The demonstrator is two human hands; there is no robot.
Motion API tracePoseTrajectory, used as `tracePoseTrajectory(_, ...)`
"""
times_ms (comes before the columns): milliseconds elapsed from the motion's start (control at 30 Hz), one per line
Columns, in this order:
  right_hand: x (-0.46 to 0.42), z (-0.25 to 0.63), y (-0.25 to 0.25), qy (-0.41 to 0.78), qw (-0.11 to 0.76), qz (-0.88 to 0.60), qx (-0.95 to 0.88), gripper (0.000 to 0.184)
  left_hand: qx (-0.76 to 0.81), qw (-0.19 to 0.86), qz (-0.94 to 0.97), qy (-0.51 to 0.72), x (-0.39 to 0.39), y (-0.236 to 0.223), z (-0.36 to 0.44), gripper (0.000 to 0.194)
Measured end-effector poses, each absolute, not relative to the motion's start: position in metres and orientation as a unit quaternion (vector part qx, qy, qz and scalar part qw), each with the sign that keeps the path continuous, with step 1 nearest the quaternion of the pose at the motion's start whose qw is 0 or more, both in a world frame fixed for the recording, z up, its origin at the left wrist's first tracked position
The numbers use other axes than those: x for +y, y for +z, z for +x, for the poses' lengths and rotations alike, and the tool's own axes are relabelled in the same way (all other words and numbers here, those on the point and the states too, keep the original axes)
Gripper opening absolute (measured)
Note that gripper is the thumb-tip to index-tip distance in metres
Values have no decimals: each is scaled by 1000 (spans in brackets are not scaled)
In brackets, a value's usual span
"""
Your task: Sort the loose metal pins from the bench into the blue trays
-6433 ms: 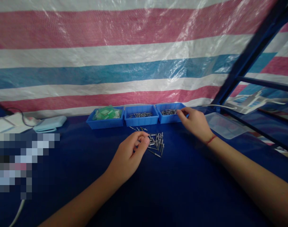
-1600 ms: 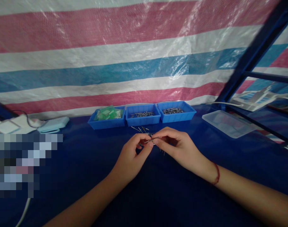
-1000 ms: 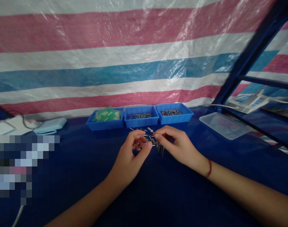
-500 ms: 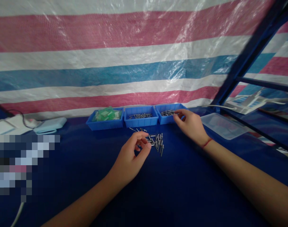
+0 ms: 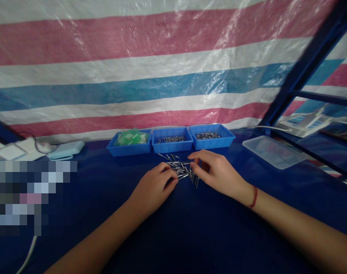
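Loose pop rivets (image 5: 182, 166) lie in a heap on the dark blue table, in front of three blue bins. My left hand (image 5: 156, 184) is at the heap's near left side, thumb and index finger closed on the end of a rivet (image 5: 184, 176) that points to the right. My right hand (image 5: 214, 171) hovers at the heap's right edge, thumb and index finger apart with nothing seen between them. Its other fingers are curled and partly hidden. More rivets lie in the middle bin (image 5: 172, 146) and the right bin (image 5: 214, 142).
The left bin (image 5: 130, 150) holds green and clear plastic packets. A translucent lid (image 5: 273, 152) lies at the right, near a blue metal frame (image 5: 297, 80). At the left are a light blue case (image 5: 65, 150) and white items with a cable. Striped sheeting (image 5: 162, 87) hangs behind.
My right hand, at the right bin half a second ago, has come back to the heap and its fingers have parted. My left hand has lowered to the heap and closed on a rivet.
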State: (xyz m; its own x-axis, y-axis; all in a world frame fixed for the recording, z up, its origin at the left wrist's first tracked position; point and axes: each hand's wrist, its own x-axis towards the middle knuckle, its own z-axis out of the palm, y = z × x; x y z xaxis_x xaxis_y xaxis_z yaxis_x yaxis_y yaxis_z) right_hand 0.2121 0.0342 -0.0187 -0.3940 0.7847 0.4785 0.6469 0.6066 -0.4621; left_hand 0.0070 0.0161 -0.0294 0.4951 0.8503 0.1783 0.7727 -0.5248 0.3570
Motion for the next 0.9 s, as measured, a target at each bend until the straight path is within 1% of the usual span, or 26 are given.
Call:
tracePoseTrajectory(200, 29, 207, -20, 142, 308, -398, -852, 16, 481, 100, 855, 167, 16, -24, 5, 17)
tracePoseTrajectory(300, 29, 206, -20, 144, 317, -397, -850, 17, 528, 74, 831, 160, 17, -20, 2, 18)
tracePoseTrajectory(400, 28, 205, -21, 147, 324, -400, -844, 19, 583, 51, 802, 116, 16, -18, 1, 25)
tracePoseTrajectory(500, 27, 205, -22, 153, 323, -401, -843, 21, 600, 38, 794, 89, 15, -19, 3, 32)
tracePoseTrajectory(633, 26, 204, -23, 153, 326, -399, -843, 23, 597, 37, 797, 87, 13, -19, 6, 25)
tracePoseTrajectory(733, 28, 204, -22, 122, 336, -402, -843, 20, 584, 35, 803, 113, 14, -20, 6, 20)
tracePoseTrajectory(800, 30, 205, -23, 87, 341, -413, -840, 18, 560, 14, 814, 154, 18, -21, 4, 23)
tracePoseTrajectory(833, 32, 206, -25, 71, 339, -422, -837, 20, 543, -1, 821, 175, 21, -23, 3, 26)
tracePoseTrajectory(900, 37, 207, -30, 56, 326, -440, -835, 29, 512, -22, 836, 198, 29, -27, 0, 35)
